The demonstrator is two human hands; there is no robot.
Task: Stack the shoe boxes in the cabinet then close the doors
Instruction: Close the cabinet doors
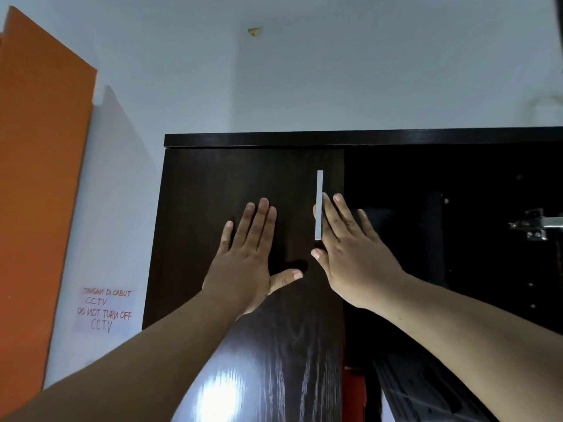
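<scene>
Cabinet (pixel 304 140) of dark wood, pale wall (pixel 335 80) behind

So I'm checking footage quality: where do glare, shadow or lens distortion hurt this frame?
Head view: bright glare washes out the lower left door; the open right side of the cabinet is nearly black, hiding its contents; the left hand casts a small shadow by its thumb; wide-angle bending tilts the orange panel.

The left hand (pixel 246 263) is laid flat on the closed left door (pixel 213 193) of the cabinet (pixel 304 139), left of the handle (pixel 319 190). The right hand (pixel 350 254) is placed against the handle at the door's right edge. A hinge (pixel 536 225) is seen inside the open right side.
</scene>
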